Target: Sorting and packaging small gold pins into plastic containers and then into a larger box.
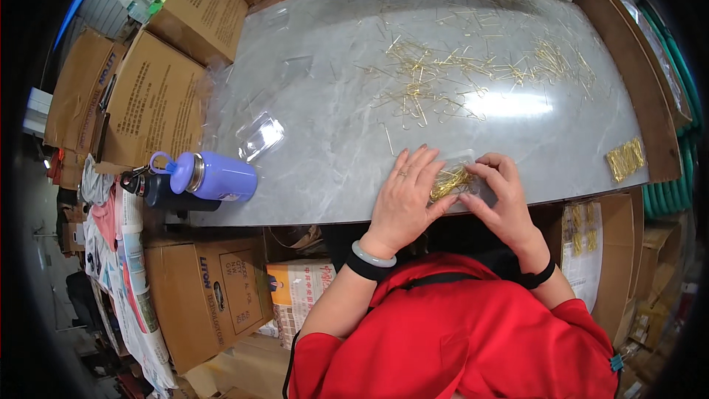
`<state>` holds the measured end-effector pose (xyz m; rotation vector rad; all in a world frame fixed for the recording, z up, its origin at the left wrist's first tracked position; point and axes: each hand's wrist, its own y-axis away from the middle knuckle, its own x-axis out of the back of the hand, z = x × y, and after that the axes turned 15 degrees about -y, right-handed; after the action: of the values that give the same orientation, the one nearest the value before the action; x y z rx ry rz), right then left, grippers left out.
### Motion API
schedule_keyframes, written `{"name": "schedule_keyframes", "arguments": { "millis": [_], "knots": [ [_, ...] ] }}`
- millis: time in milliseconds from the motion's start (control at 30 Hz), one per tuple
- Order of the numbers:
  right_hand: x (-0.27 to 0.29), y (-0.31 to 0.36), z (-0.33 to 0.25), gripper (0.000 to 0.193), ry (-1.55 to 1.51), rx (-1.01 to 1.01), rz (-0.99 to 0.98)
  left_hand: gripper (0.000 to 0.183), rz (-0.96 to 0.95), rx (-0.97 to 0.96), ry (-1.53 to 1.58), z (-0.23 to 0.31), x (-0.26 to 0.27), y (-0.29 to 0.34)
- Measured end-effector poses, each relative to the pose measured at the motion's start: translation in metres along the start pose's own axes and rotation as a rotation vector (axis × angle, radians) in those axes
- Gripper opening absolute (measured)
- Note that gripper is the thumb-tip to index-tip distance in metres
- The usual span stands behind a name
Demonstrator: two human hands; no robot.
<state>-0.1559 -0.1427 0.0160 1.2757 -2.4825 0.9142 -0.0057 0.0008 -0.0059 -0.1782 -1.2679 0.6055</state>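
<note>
At the table's near edge a small clear plastic box [468, 157] holds a bundle of thin gold wire hooks [447, 180]. My left hand [402, 199] lies along the box's left side, its fingers stretched forward and its thumb bent in at the near side. From the right, my right hand [504, 196] curls its fingers and thumb around the box's other side. The box is partly hidden by both hands. One loose hook [388, 139] lies just beyond my left fingertips. A wide scatter of gold hooks [421, 74] covers the far middle of the table.
The grey marbled table [310, 155] has a wooden rim [639, 66] on the right. Beside that rim lies a neat bundle of hooks [625, 159]. An empty clear plastic box [261, 136], a purple bottle [225, 176] and cardboard boxes [155, 100] are at the left.
</note>
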Motion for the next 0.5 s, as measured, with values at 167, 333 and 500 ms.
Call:
{"name": "schedule_keyframes", "arguments": {
  "millis": [167, 333, 500],
  "knots": [
    [0.006, -0.009, 0.015, 0.028, -0.085, -0.143, -0.020, 0.071, 0.017, 0.008, 0.043, -0.002, -0.002, 0.000],
    [0.004, -0.020, -0.006, 0.032, 0.153, 0.073, 0.040, 0.084, 0.036, 0.040, 0.118, -0.002, -0.002, 0.004],
    [-0.027, -0.033, -0.021, 0.035, 0.130, 0.201, -0.101, 0.084, 0.092, 0.045, 0.113, -0.005, -0.009, 0.007]
  ]
}}
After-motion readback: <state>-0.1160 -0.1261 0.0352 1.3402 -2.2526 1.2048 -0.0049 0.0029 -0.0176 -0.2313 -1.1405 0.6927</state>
